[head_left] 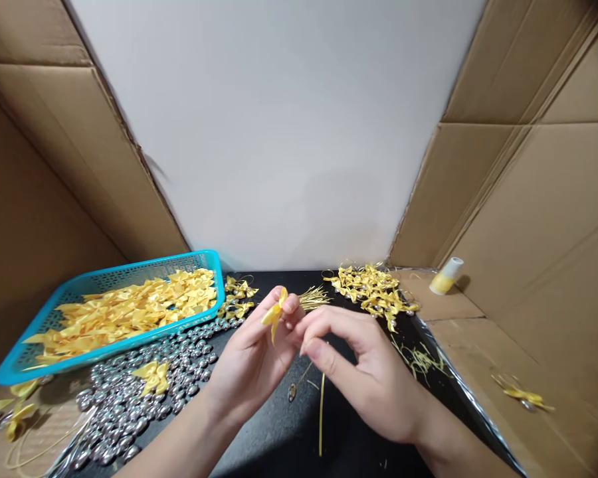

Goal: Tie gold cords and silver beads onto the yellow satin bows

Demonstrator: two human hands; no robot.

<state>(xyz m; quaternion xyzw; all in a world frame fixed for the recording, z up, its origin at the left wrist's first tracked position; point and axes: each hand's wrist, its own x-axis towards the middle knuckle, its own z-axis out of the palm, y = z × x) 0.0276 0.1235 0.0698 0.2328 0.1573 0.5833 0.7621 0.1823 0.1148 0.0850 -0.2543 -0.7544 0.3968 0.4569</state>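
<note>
My left hand [259, 345] pinches a small yellow ribbon bow [275, 317] between thumb and fingertips, its tails pointing up and down. Close beside it, my right hand [363, 365] is closed with thumb and forefinger pressed together on a thin gold cord [306, 370]. Below the hands is a silver bead [292, 392], seemingly on that cord; whether it hangs or touches the table I cannot tell. A straight gold strand [321, 418] shows under my right hand. Behind the fingers lies a bundle of cut gold cords [315, 297], partly hidden.
At left, a blue basket [219, 279] holds many yellow bows. Silver beads [179, 365] spread before it, with a yellow bow [152, 378] on top. Finished-looking bows with beads [369, 289] pile at back right, near cord scraps [421, 358] and a thread spool [447, 276]. Cardboard walls flank the table.
</note>
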